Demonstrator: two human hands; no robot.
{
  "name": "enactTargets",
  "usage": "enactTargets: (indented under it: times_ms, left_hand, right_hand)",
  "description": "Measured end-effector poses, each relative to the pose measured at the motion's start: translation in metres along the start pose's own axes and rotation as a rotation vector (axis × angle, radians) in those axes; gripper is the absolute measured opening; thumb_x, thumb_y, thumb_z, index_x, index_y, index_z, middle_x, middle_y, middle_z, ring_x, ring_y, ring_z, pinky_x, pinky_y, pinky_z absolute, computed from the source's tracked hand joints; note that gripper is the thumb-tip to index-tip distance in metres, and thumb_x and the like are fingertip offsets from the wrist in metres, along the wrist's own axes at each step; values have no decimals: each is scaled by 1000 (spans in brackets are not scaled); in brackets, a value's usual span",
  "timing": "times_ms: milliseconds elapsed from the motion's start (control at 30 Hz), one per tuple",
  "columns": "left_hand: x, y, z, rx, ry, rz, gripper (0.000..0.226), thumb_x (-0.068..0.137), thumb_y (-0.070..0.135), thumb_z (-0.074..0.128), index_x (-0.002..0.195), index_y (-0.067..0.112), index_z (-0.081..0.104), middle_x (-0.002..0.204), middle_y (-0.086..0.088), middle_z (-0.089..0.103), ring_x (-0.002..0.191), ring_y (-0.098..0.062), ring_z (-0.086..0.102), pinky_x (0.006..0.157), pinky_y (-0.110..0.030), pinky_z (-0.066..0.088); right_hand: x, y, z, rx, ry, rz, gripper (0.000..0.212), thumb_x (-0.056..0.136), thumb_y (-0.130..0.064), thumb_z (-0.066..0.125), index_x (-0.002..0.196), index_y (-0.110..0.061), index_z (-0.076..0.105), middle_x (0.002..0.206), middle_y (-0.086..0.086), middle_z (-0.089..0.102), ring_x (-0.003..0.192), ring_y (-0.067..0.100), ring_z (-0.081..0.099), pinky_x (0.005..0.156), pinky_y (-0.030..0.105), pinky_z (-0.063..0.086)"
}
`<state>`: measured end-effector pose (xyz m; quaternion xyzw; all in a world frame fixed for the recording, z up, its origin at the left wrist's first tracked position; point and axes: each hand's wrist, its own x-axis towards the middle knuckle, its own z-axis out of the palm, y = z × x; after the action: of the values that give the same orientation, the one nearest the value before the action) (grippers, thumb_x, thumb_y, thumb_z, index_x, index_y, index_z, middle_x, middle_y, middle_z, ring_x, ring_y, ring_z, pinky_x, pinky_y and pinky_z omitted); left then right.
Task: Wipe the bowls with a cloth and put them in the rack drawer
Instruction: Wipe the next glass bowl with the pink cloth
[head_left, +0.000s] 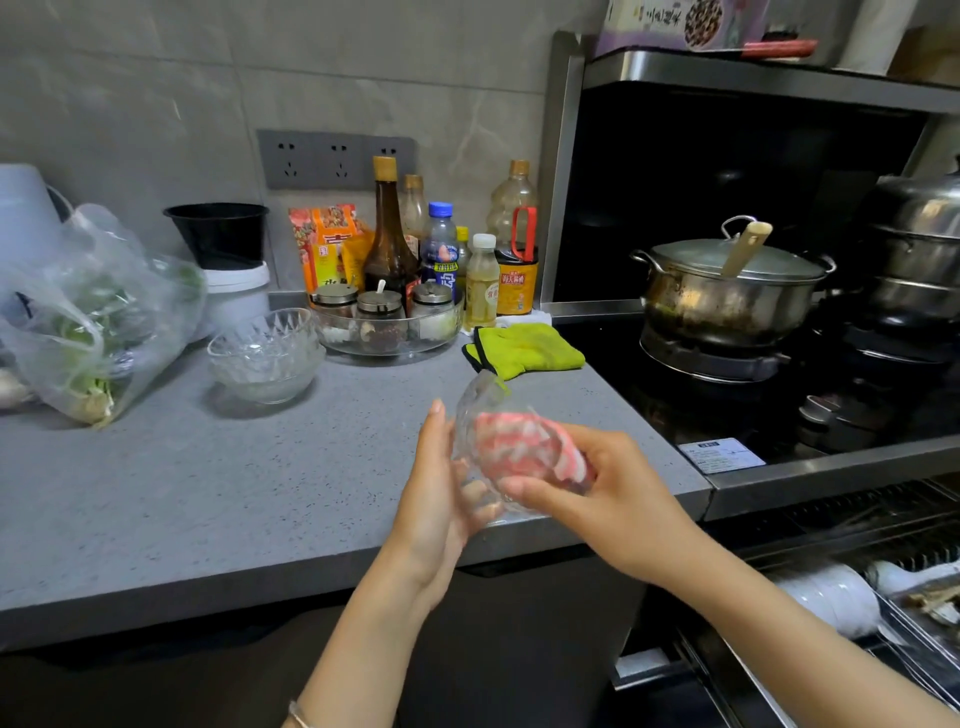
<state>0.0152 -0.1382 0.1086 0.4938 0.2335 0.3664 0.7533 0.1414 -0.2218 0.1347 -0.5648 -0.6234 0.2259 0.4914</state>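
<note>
The left grip (441, 488) clasps a clear cut-glass bowl (480, 397). The right grip (602, 483) pinches a pink-and-white cloth (514, 441) inside it.

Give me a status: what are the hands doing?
Left hand holds bowl. Right hand presses cloth into it. Stacked bowls wait on counter. Drawer open, right.

Clear cut-glass bowl (480, 457); soft pink cloth (524, 447); matt speckled stone countertop (208, 493)
</note>
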Motion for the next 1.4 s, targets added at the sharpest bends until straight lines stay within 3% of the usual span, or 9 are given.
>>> enactTargets:
  times_ms: [200,333,433,600,800,900,1000,1167,1400]
  left_hand:
    - [1,-2,1,-239,54,-29,59,99,54,25,123,16,63,117,-9,69,109,-22,66,97,-43,47]
    - [-2,-1,-2,-433,87,-14,47,88,49,50,110,15,72,108,-6,72,96,-18,69,91,-40,54]
    - [-7,2,-4,-657,15,-1,51,69,42,77,111,15,67,100,-3,74,85,-13,72,87,-31,52]
    - [-13,11,-11,-609,-72,72,59,34,27,98,86,9,78,96,-5,75,76,-11,73,56,-20,58]
    - [-21,24,2,-532,103,112,48,69,27,70,111,5,61,96,-6,75,78,-15,73,52,-18,55]
    - [-22,26,4,-508,118,132,38,75,25,61,108,7,61,98,-5,75,80,-15,73,55,-18,56]
    - [-21,24,7,-495,126,142,33,76,24,61,104,8,63,94,-5,75,78,-15,73,55,-18,56]
    - [-20,19,16,-436,109,201,34,82,27,58,110,9,66,101,-6,73,83,-12,70,68,-20,58]
    - [-18,23,10,-455,190,236,60,77,35,63,124,-1,56,111,-12,69,93,-19,68,80,-29,57]
  right_hand:
    - [2,-8,-3,702,41,149,19,66,-26,80,84,-23,78,88,5,75,77,13,72,62,19,53]
    - [2,-7,-2,877,63,147,51,44,-41,91,88,-20,76,80,2,73,70,12,71,51,21,54]
    - [5,0,-1,739,95,196,75,39,-61,88,96,-16,68,77,-1,71,64,11,68,51,26,54]
    - [4,8,-5,568,49,387,64,65,-61,65,113,-20,64,92,6,74,71,18,69,72,38,53]
    - [2,14,-9,572,121,404,55,82,-55,54,125,-22,60,115,2,70,108,19,66,108,45,39]
    - [3,10,-11,454,273,238,51,89,-55,54,126,-21,60,112,-4,70,107,10,64,109,43,40]
    - [2,-9,-7,255,347,-87,46,98,-39,42,142,-23,44,133,-14,57,123,-3,51,103,17,41]
    - [1,0,12,-433,155,-467,48,102,-35,32,148,-19,34,158,-7,25,147,13,15,119,36,19]
    - [-13,7,17,-565,190,-527,46,103,-29,34,145,-9,39,156,1,29,146,17,23,117,35,25]
